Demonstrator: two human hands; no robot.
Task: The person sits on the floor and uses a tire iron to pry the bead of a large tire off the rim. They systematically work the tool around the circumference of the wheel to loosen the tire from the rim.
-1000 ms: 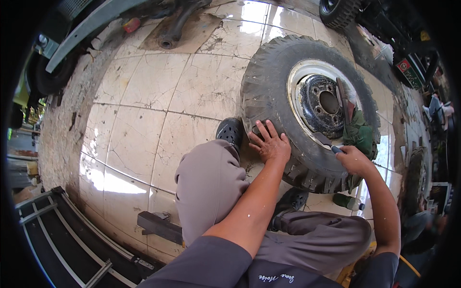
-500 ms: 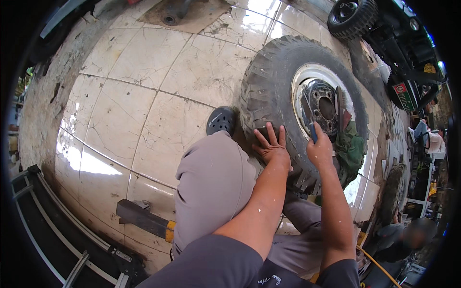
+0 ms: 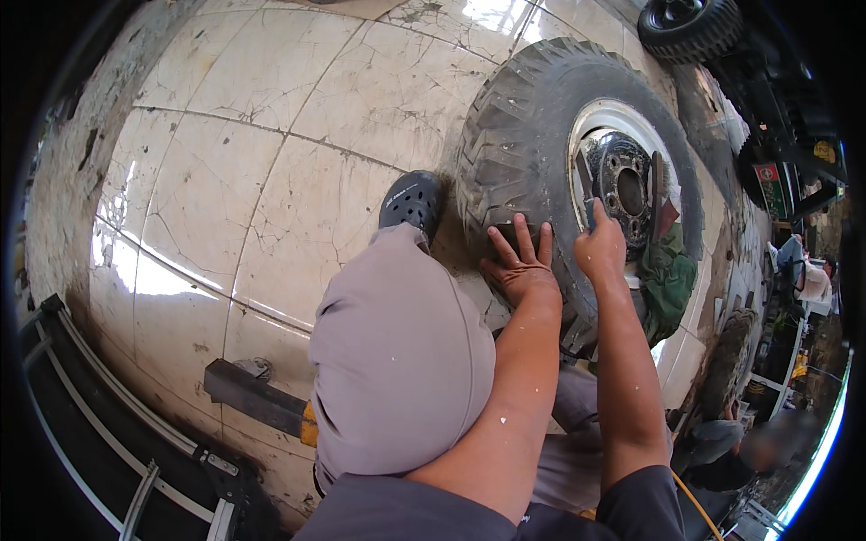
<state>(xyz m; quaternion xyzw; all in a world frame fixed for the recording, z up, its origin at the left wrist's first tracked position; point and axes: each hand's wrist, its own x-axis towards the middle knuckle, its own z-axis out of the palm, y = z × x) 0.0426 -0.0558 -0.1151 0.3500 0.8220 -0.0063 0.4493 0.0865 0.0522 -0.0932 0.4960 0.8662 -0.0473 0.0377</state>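
Observation:
A large tyre (image 3: 532, 135) with chunky tread lies on its side, fitted on a white-and-black steel rim (image 3: 606, 115). My left hand (image 3: 523, 270) rests on the tyre's near edge with its fingers spread. Over the rim, my right hand (image 3: 602, 245) grips a blue-handled scraper-like tool (image 3: 585, 176) with a long, narrow grey blade. The blade lies against the rim's inner left side; its exact tip is hard to make out. A brush (image 3: 658, 185) with pale bristles sits across the rim's right side. Below it, a dark green cloth (image 3: 667, 279) drapes over the tyre.
My shoe (image 3: 410, 200) is planted on cracked floor tiles (image 3: 316, 198) left of the tyre. A dark metal bar (image 3: 257, 397) with a yellow end lies near my knee. A black frame with metal rails (image 3: 117, 433) stands lower left. At upper right is a vehicle's wheel (image 3: 690, 27); a person (image 3: 731, 451) is lower right.
The view has shifted, so the tyre appears slightly higher and farther right. My right hand still holds the tool over the rim, and my left hand remains spread on the tyre.

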